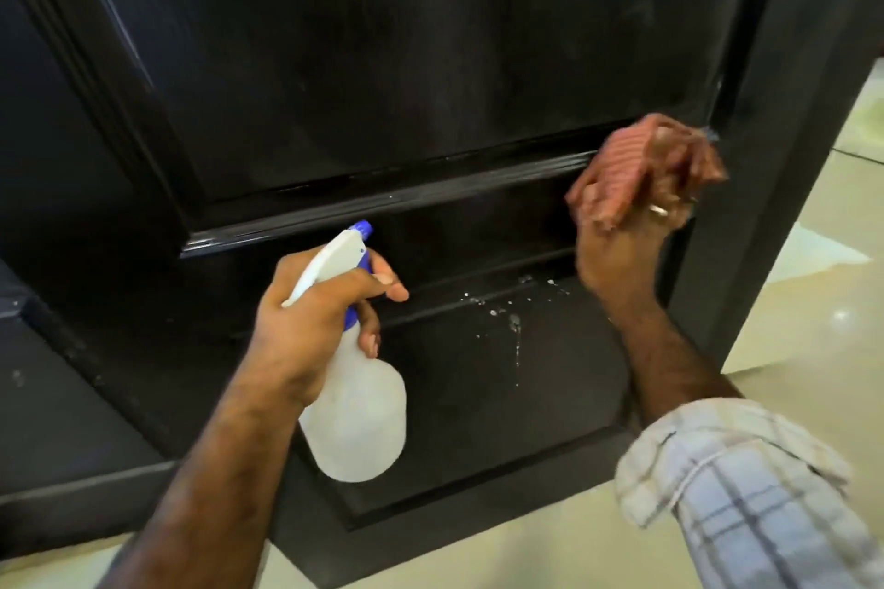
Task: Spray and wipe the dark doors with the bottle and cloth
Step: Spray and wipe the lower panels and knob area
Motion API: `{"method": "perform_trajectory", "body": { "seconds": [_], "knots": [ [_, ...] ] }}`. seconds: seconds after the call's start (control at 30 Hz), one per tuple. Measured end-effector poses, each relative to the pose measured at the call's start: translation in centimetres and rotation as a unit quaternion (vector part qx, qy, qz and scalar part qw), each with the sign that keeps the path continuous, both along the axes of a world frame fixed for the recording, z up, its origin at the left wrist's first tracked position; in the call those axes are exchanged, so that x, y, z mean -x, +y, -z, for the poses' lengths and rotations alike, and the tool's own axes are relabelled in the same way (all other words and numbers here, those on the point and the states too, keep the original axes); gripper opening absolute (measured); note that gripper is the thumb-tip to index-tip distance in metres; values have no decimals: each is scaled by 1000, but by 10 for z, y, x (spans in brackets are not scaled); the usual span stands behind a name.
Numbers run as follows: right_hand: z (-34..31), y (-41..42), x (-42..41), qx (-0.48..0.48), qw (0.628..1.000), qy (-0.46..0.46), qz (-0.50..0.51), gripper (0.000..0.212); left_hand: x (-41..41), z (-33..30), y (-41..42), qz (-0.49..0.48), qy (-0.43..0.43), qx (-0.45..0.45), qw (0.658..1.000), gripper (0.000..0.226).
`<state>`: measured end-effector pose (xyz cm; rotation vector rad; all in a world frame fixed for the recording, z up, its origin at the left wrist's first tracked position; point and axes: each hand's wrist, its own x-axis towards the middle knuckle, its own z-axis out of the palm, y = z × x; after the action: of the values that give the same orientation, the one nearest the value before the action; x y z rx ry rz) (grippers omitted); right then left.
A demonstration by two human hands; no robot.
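Checked sleeve (746,488) at 4 o'clock, rolled up on right forearm, nearest to camera. Bare left forearm entering from 7 o'clock. Left hand (311,330) just below centre, fingers wrapped round neck of spray bottle (356,416); index finger extended forward past blue trigger, thumb side over white spray head. Bottle translucent white, round body hanging below hand, blue nozzle (362,230) aimed up toward door. Right hand (622,249) at 3 o'clock, clutching bunched pinkish-red cloth (622,177), ribbed texture, motion-blurred; cloth at right end of glossy horizontal moulding (382,210), touching or just off door surface, cannot tell which through blur. Ring (657,209) on one right finger. Dark door (382,62) filling upper frame: large recessed panel from 10 to 1 o'clock, moulding band across middle, lower panel (478,397) beneath. White droplets (507,306) spattered on lower panel ledge between both hands, one run trailing downward. Dark door frame post (789,134) at 2 o'clock, just right of cloth. Second dark surface (57,206) along 9 o'clock edge, separated from door by stepped trim. Pale glossy floor tiles (813,301) at 3 to 4 o'clock and along bottom edge near 6 o'clock, beneath door's lower edge.
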<state>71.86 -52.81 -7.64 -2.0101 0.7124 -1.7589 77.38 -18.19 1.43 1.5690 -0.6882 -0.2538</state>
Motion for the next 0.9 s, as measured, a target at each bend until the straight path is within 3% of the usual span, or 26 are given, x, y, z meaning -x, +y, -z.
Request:
{"method": "perform_trajectory", "body": {
  "seconds": [0.07,0.17,0.3,0.37,0.43,0.5,0.57,0.67,0.7,0.8,0.87,0.9],
  "knots": [
    [-1,-20,6,-169,982,-89,8,93,9,2,-18,4,7,0,1000,9],
    [-6,19,-19,-176,977,-117,-19,94,17,5,-26,-9,19,15,1000,11],
    [7,118,-43,31,997,24,-70,70,12,1,-16,-29,15,12,999,17],
    [14,144,-40,167,974,101,-115,62,10,-4,-13,-42,12,22,999,27],
    [16,128,-28,316,926,159,-133,66,11,-7,-14,-53,12,35,998,36],
    [21,80,-14,367,910,165,-100,77,13,-9,-17,-24,8,34,999,34],
    [25,21,3,285,946,144,-61,79,14,-9,-26,5,2,23,1000,28],
    [20,-45,24,122,990,70,6,64,15,-7,-46,37,2,4,999,16],
    [13,-55,25,55,998,31,0,71,17,-6,-54,46,4,3,999,13],
    [-21,-54,18,-161,979,-106,-60,104,21,-6,-76,54,5,-1,999,13],
    [-26,-26,3,-203,965,-150,-64,96,22,-6,-84,62,5,5,998,15],
    [-19,-5,-7,-171,972,-139,-78,83,23,-7,-87,68,5,8,998,15]
  ]
}}
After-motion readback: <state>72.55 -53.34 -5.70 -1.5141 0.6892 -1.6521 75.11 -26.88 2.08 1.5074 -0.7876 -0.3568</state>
